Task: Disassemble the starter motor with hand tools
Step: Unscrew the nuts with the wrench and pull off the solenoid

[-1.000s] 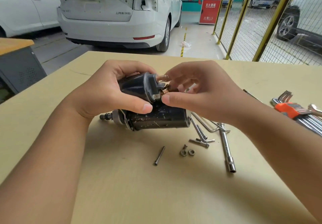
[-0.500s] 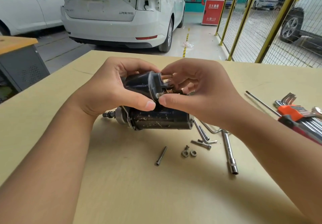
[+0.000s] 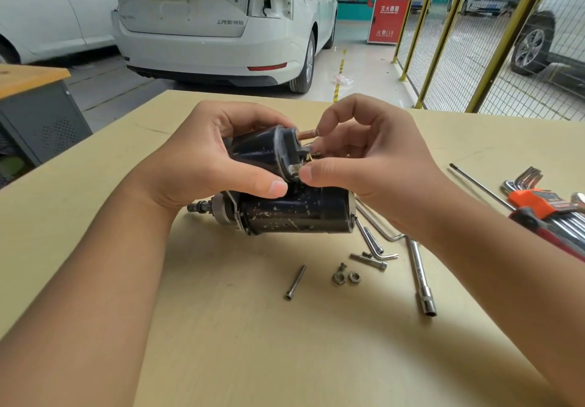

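Note:
A black starter motor (image 3: 294,210) lies on its side on the tan table (image 3: 253,343), shaft end pointing left. Its solenoid (image 3: 256,150) sits on top. My left hand (image 3: 202,159) grips the solenoid body, thumb along its lower edge. My right hand (image 3: 367,159) is at the solenoid's terminal cap (image 3: 289,150); its thumb and fingers pinch something small at the lower terminals, and what it is stays hidden. A copper threaded stud (image 3: 308,135) sticks out of the cap, next to my right forefinger.
Loose on the table in front of the motor: a long bolt (image 3: 296,281), two nuts (image 3: 346,277), another bolt (image 3: 368,261), hex keys (image 3: 372,240) and a socket extension (image 3: 421,280). At the right edge lie an orange hex key set (image 3: 538,204) and a thin screwdriver shaft (image 3: 481,188).
My right forefinger has lifted off the terminals, so the copper stud now shows. The view has shifted slightly; both hands stay on the solenoid.

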The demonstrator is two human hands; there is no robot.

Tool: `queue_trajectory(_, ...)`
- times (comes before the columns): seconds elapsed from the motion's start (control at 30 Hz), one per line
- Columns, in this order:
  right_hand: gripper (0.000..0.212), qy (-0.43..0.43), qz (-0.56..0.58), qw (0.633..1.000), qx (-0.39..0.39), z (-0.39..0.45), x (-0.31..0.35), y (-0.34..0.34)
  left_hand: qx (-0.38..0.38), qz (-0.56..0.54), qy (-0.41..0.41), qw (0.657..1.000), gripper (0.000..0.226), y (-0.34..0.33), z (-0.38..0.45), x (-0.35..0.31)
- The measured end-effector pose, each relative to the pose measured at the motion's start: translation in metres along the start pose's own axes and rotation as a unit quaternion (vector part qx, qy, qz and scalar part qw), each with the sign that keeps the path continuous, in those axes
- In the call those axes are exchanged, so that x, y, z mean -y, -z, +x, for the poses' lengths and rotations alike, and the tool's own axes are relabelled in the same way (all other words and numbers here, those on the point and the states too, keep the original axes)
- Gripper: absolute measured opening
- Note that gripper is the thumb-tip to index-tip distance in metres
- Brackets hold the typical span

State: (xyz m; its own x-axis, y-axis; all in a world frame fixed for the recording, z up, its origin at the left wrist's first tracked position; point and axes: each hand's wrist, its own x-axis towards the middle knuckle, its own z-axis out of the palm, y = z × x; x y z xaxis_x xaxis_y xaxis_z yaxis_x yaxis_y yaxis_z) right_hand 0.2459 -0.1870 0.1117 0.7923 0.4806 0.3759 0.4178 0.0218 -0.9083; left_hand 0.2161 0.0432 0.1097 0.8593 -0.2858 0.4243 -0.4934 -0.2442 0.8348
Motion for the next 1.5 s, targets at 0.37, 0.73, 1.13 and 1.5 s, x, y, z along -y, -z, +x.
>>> queue_trajectory(0.37, 0.048, -0.009, 0.11, 0.994, -0.02, -0.003, -0.009, -0.007, 0.005, -0.003, -0.008, 1.0, 0.058, -0.002, -0.001, -0.004)
queue_trajectory(0.73, 0.044, 0.039, 0.12, 0.991, -0.036, -0.007, -0.013, -0.011, 0.002, 0.012, -0.019, 1.0, 0.056, -0.006, 0.0, -0.006)
queue_trajectory(1.13, 0.042, 0.097, -0.014, 0.995, -0.027, -0.009, -0.016, -0.007, -0.015, -0.045, 0.019, 0.999, 0.043, -0.001, -0.002, 0.0)
queue_trajectory(1.5, 0.028, 0.183, -0.225, 0.953, -0.091, -0.018, -0.021, -0.009, -0.036, -0.027, 0.056, 0.997, 0.03, -0.003, -0.002, -0.005)
